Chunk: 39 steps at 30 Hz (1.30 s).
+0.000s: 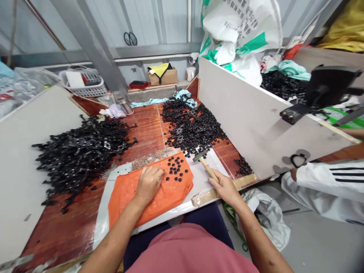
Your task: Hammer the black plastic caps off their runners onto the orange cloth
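My right hand [225,185] is wrapped round the light wooden handle of a small hammer [208,168]. The hammer's dark head points away from me, just in front of the heap of small black parts [196,129]. On an orange cloth [167,193] rests my left hand [149,182], fingers curled and bent together; what they pinch, if anything, is hidden. Several round black caps [175,169] lie scattered on the cloth, to the right of my left hand. The cloth is spread over a white sheet near the table's front edge.
A large pile of black stemmed pieces [82,155] covers the table's left side. Pale partition boards [264,121] stand at both sides. At the back are a grey basket [85,85], a metal-lidded jar [123,103] and a cardboard box [162,77]. Another person's white sleeve [330,185] shows at right.
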Tool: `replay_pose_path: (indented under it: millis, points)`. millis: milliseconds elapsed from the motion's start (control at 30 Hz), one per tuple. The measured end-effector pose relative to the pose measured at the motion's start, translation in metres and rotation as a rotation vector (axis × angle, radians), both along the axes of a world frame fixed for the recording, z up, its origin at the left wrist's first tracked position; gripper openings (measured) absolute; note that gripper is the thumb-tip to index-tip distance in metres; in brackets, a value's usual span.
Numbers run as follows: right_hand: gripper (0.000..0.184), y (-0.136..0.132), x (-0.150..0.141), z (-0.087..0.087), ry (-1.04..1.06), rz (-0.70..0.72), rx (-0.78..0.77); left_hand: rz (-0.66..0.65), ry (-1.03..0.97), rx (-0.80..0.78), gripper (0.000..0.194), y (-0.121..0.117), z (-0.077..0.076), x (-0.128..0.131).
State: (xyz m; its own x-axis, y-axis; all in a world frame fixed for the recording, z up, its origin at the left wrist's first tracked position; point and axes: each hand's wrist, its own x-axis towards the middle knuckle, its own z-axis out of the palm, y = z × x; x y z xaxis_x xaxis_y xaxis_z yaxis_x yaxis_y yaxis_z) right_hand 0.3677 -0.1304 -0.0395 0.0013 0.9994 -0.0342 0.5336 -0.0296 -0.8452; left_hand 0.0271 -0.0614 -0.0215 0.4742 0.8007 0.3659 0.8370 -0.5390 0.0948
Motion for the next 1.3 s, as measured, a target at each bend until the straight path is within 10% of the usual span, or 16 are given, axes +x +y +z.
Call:
replay_pose_path:
  millis: [233,567,733,1033,1300]
  points:
    - [0.017,0.012,-0.001,0.017,-0.145,-0.051,-0.043,-0.074,-0.161,-0.049,0.023,-0.010,-0.007,-0.005]
    - [0.016,0.149,0.002,0.042,-0.268,-0.333,0.047,0.005,-0.422,-0.183,0.022,-0.006,-0.005,-0.006]
    - [0.013,0.176,-0.002,0.040,-0.102,-0.336,0.078,0.000,-0.406,-0.194,0.024,-0.006,-0.004,-0.004]
    - [0.025,0.145,-0.012,0.078,0.270,-0.331,0.221,0.104,-0.444,-0.100,0.021,-0.008,-0.003,-0.004]
    - [0.027,0.080,-0.046,0.099,0.360,-0.193,0.205,0.038,-0.444,0.015,0.028,-0.017,0.069,0.032]
